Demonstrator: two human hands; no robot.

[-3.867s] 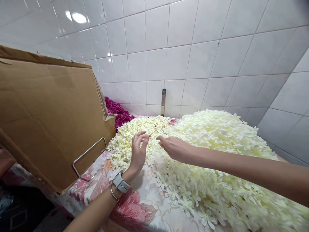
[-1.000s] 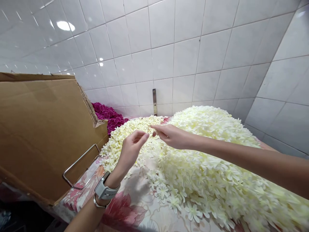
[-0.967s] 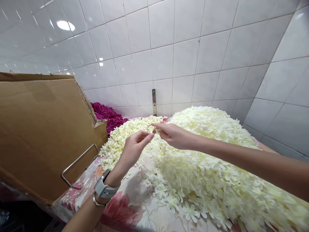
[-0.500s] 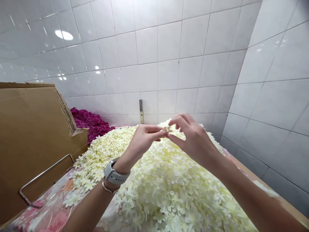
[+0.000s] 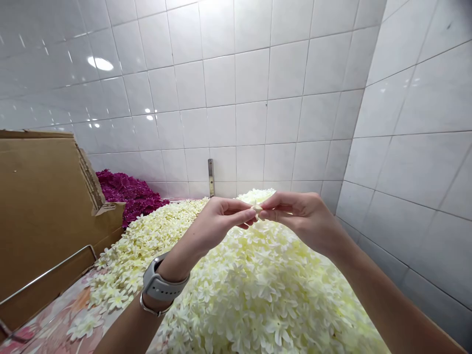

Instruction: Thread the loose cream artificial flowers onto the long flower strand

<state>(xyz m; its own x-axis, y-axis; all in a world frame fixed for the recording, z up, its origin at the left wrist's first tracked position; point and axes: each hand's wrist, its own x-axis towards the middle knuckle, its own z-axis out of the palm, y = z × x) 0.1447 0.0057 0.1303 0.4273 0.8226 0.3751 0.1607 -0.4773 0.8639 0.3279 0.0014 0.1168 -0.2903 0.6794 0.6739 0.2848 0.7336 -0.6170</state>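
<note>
Left hand [image 5: 216, 221] and right hand [image 5: 308, 214] pinch 1 cream flower [image 5: 257, 209] between them, above a pale heap [image 5: 261, 290]. Handling of this 1 looks unfinished; many others lie unheld in the heap.

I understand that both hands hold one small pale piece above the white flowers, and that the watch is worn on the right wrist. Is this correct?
Not entirely: the head view shows the watch on the left wrist. The left hand and right hand do hold one small pale piece above the white flowers.
</note>
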